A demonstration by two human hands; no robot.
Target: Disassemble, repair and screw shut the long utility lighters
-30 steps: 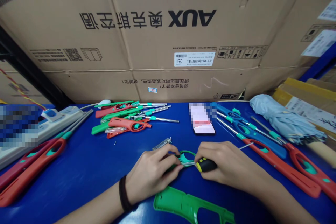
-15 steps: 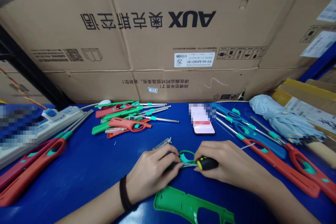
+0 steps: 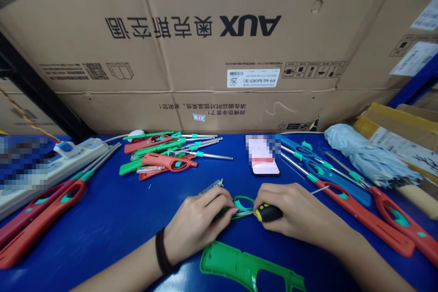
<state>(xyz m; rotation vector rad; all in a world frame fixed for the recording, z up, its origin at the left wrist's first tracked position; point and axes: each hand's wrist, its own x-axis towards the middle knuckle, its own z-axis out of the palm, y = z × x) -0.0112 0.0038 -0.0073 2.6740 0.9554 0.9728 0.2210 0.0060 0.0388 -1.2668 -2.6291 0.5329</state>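
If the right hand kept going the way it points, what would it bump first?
The right hand would probably meet the green plastic loop by the left hand first; depth is unclear.

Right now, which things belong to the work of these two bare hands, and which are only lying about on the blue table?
In the work: black-and-yellow screwdriver in right hand; green plastic lighter handle in left hand; green plastic handle shell below them.

Lying about: pale blue folded umbrella, smartphone, white power strip.
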